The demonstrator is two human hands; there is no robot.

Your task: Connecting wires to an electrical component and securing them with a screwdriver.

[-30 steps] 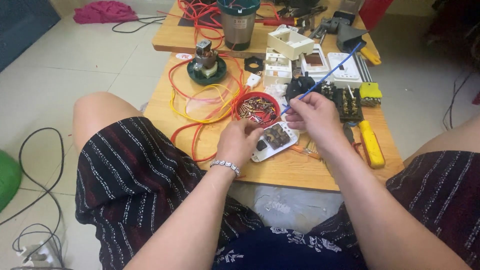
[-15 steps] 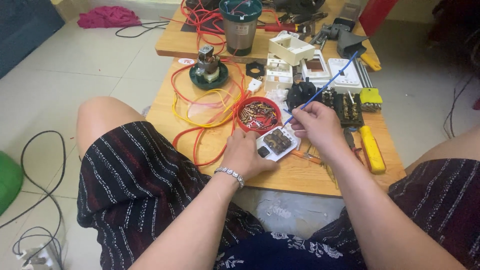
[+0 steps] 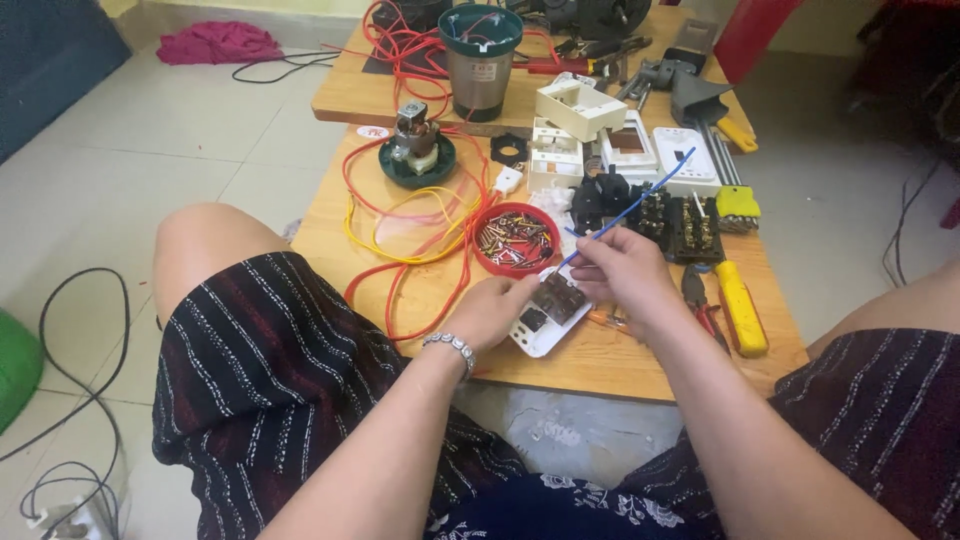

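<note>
Head view: my red bowl [image 3: 516, 240] holds screws, just beyond the switch plate [image 3: 548, 312] near the surface's [image 3: 620, 365] front edge. My left hand [image 3: 492, 310] steadies the plate, its grip closed on it; my right hand [image 3: 620, 272] pinches a blue wire [image 3: 640, 198]. Pliers [image 3: 700, 300] and a yellow tool [image 3: 740, 305] crowd the right; red cable [image 3: 420, 270] loops on the left.
</note>
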